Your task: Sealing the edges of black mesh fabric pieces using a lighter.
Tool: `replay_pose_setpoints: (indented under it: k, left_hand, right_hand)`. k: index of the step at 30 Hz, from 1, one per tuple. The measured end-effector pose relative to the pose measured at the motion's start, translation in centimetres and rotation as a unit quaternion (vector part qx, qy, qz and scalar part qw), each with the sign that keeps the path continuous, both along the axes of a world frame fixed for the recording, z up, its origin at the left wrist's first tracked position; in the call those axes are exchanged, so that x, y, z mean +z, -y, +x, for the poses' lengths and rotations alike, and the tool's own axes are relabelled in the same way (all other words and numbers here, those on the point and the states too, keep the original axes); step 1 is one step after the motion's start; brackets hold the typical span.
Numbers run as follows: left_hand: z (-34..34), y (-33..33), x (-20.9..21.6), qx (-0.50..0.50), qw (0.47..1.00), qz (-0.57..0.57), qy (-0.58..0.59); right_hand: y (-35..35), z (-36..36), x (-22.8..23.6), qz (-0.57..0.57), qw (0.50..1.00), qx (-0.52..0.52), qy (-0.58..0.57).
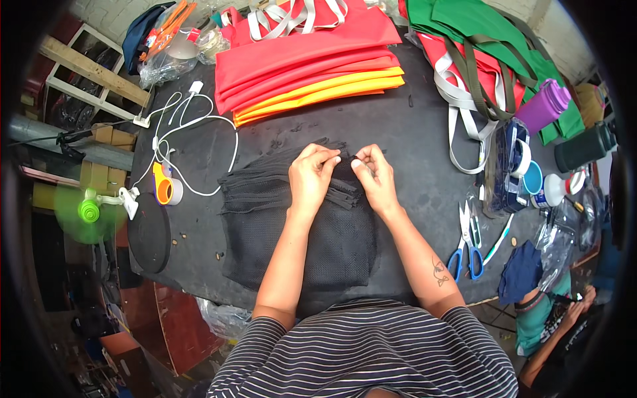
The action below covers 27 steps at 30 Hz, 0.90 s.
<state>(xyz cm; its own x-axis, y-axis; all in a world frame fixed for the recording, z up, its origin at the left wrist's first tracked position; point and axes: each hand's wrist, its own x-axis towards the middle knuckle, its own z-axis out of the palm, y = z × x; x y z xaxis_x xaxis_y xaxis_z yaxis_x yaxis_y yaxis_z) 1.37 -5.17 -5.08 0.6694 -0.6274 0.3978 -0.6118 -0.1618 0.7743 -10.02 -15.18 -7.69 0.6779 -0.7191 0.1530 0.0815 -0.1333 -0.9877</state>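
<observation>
Black mesh looks unfinished: flat near, loose strips far, your left hand and right hand pinched, can't tell on what.

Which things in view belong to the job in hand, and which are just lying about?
In the job:
- left hand and right hand, fingertips close together; exact grip unclear
- gathered black fabric
- black mesh nearer the body

Apparently just lying about, untouched:
- blue-handled scissors
- orange tape dispenser
- red and yellow fabric stack
- purple tumbler
</observation>
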Motion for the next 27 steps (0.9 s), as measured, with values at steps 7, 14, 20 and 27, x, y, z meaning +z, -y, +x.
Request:
replay_pose_setpoints:
  k: [7, 14, 20, 27]
  left_hand:
    - [0.0, -0.3, 1.2, -0.006, 0.996, 0.059, -0.066]
    - [-0.1, -0.2, 1.4, 0.004, 0.994, 0.066, -0.082]
    - [0.0, -0.5, 1.1, -0.005, 0.996, 0.055, -0.073]
    - [0.0, -0.7, 1.7, -0.031, 0.987, 0.105, 0.117]
  right_hand:
    - [0.1, 0.6, -0.3, -0.075, 0.990, -0.049, -0.113]
    - [0.1, 0.4, -0.2, -0.098, 0.986, -0.048, -0.128]
    - [-0.1, 0.6, 0.5, -0.115, 0.987, -0.040, -0.105]
    - [-0.6, 0.7, 0.0, -0.099, 0.995, -0.020, -0.008]
